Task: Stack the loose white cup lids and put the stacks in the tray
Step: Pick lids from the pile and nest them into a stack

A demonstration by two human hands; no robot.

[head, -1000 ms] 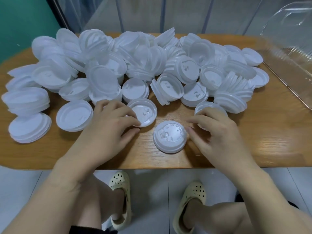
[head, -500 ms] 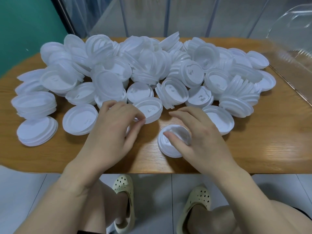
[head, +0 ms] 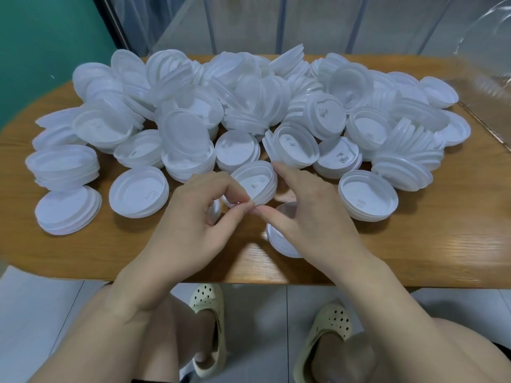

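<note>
left hand (head: 193, 217) pinches an upturned lid (head: 255, 182); right hand (head: 309, 217) rests, fingers relaxed, on a lid (head: 279, 241) at 6 o'clock. risk: misaligned rims jam nesting.

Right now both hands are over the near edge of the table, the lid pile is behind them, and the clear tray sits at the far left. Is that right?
Not quite. In the head view the clear tray sits at the far right, not the left. The left hand and right hand are over the table's near edge, with the lid pile behind them.
</note>
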